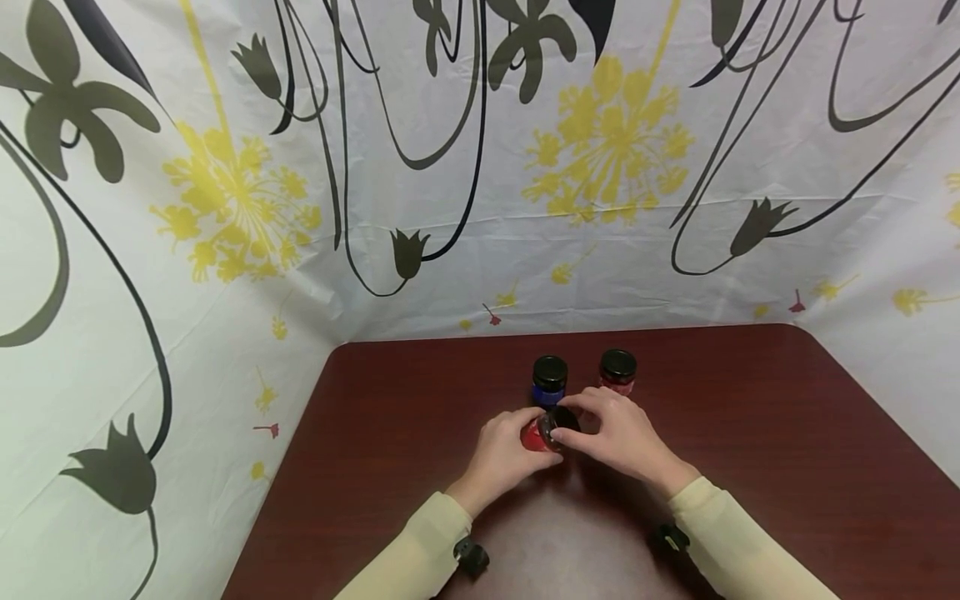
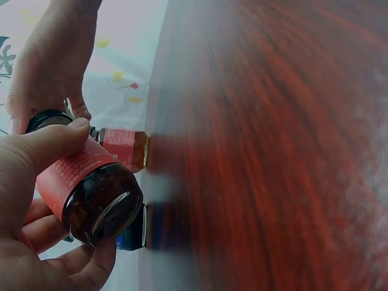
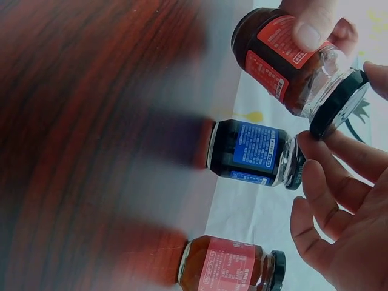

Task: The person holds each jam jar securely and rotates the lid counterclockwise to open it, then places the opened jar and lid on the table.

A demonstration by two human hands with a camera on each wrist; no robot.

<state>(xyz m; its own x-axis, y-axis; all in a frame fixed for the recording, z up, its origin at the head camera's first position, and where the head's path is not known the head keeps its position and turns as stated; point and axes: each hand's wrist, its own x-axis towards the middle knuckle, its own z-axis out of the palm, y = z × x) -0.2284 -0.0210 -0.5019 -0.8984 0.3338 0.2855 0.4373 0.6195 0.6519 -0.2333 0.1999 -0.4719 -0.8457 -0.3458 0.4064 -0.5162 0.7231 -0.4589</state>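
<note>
Over the dark red-brown table (image 1: 375, 467), the left hand (image 1: 504, 454) is gripping the red-labelled jar (image 1: 533, 437) from about eight o'clock, its thumb lying across the label and its fingers curling round the glass, as the left wrist view is showing. The jar is leaning in that grip, its underside facing the left wrist camera and its black lid (image 1: 567, 420) pointing towards two o'clock in the head view. From three o'clock the right hand (image 1: 622, 433) is pinching this lid, thumb on one edge and forefinger on the opposite edge; in the right wrist view its lower fingers are bending loosely beside it. The lid is sitting at the jar's mouth, though whether it is loose cannot be told. At twelve o'clock from the held jar, just beyond the hands, a blue-labelled jar (image 1: 549, 393) is standing upright; a pink-labelled jar (image 1: 617, 387) is standing upright nearer two o'clock, apart from the blue one. Both are wearing black lids. Pale yellow sleeves (image 1: 408, 550) are reaching in from seven and five o'clock, and a white cloth (image 1: 480, 200) with flower patterns is hanging behind the table's far edge.
</note>
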